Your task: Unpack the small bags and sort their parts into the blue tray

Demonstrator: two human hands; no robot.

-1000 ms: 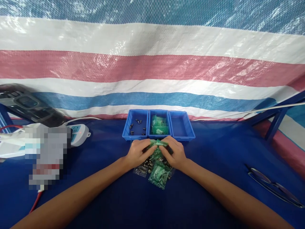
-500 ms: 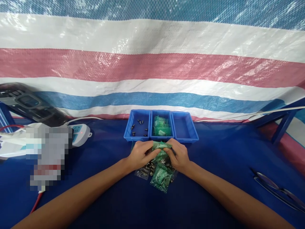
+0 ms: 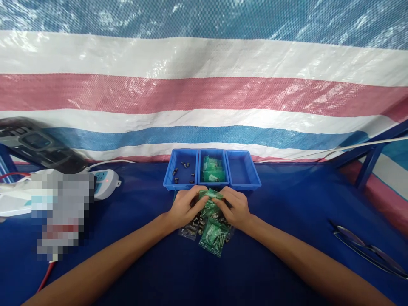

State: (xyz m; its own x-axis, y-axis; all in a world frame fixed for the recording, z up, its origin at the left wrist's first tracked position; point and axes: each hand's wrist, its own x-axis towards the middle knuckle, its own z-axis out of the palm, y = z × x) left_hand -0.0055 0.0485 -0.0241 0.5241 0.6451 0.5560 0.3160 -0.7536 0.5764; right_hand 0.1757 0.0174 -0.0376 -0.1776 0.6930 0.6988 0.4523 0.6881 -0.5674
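Note:
Both hands meet over a pile of small bags on the blue cloth. My left hand [image 3: 184, 207] and my right hand [image 3: 234, 207] pinch the two ends of one small green bag [image 3: 209, 194], fingers closed on it. Below it lies a heap of green bags [image 3: 213, 233] and clear bags of dark screws [image 3: 190, 227]. Just beyond stand three joined blue trays: the left tray [image 3: 168, 178] has several loose dark screws, the middle tray [image 3: 212, 153] holds green bags, the right tray [image 3: 253, 176] shows nothing inside.
A white power strip [image 3: 106, 180] with a lit switch and a dark device [image 3: 35, 144] lie at the left. A pair of glasses [image 3: 366, 250] rests at the right. A striped tarpaulin [image 3: 204, 85] hangs behind the table.
The hands stay closed on the same green bag, with only small finger shifts. The view has swayed slightly.

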